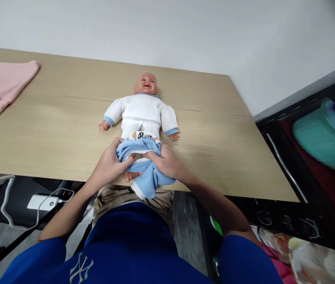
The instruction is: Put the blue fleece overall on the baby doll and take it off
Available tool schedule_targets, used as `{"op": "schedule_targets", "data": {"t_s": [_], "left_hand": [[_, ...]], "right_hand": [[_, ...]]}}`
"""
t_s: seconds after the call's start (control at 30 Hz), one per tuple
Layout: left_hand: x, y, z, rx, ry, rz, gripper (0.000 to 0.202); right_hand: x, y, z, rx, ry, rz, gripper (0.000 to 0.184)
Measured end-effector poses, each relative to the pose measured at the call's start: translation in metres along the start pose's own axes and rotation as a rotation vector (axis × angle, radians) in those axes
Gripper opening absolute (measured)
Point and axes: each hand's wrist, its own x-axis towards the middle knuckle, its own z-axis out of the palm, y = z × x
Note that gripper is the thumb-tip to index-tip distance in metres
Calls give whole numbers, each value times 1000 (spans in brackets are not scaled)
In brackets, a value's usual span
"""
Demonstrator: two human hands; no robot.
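A baby doll (146, 83) lies on its back on the wooden table, its head toward the wall. It wears a white top (142, 107) with light blue cuffs and collar, and white bottoms (127, 127). Over its legs is a fluffy light blue garment (151, 175) with white edging and a printed white patch. My left hand (112, 161) grips the garment's left side, thumb at the white-edged opening. My right hand (167, 161) grips the other side in the same way. One doll foot (131, 176) shows below the cloth; the other is hidden.
A pink cloth (3, 81) lies at the table's (67, 136) left end. Below the front edge on the left, a white power bank (43, 202) with a cable rests on a black seat (13, 197). Right of the table, a teal basin (327, 138) sits on a dark rack.
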Motion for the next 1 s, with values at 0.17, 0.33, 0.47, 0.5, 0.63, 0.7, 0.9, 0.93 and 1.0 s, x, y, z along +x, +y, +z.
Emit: {"op": "schedule_targets", "data": {"t_s": [0.17, 0.33, 0.47, 0.5, 0.63, 0.7, 0.9, 0.93, 1.0], "left_hand": [[10, -17, 4, 45, -15, -10, 29], [27, -29, 8, -13, -43, 9, 31], [46, -34, 12, -74, -36, 16, 41], [49, -34, 13, -79, -29, 21, 42], [47, -25, 13, -57, -3, 36, 39], [34, -19, 11, -47, -5, 22, 35], [-15, -21, 6, 17, -48, -122, 34], [-20, -24, 6, 49, -70, -153, 35], [-25, -29, 5, 128, -116, -201, 35]], "right_hand": [[9, 9, 2, -85, 43, -1, 20], [19, 19, -2, -130, 45, 12, 22], [33, 26, -8, -155, 86, 22, 22], [36, 27, -9, -162, 106, 28, 22], [37, 17, -12, -166, 145, 2, 18], [30, 5, -12, -148, 84, -41, 18], [6, -18, -3, -232, -218, -35, 20], [4, -18, -1, -264, -256, -41, 24], [1, -17, 4, -361, -282, -38, 32]]}}
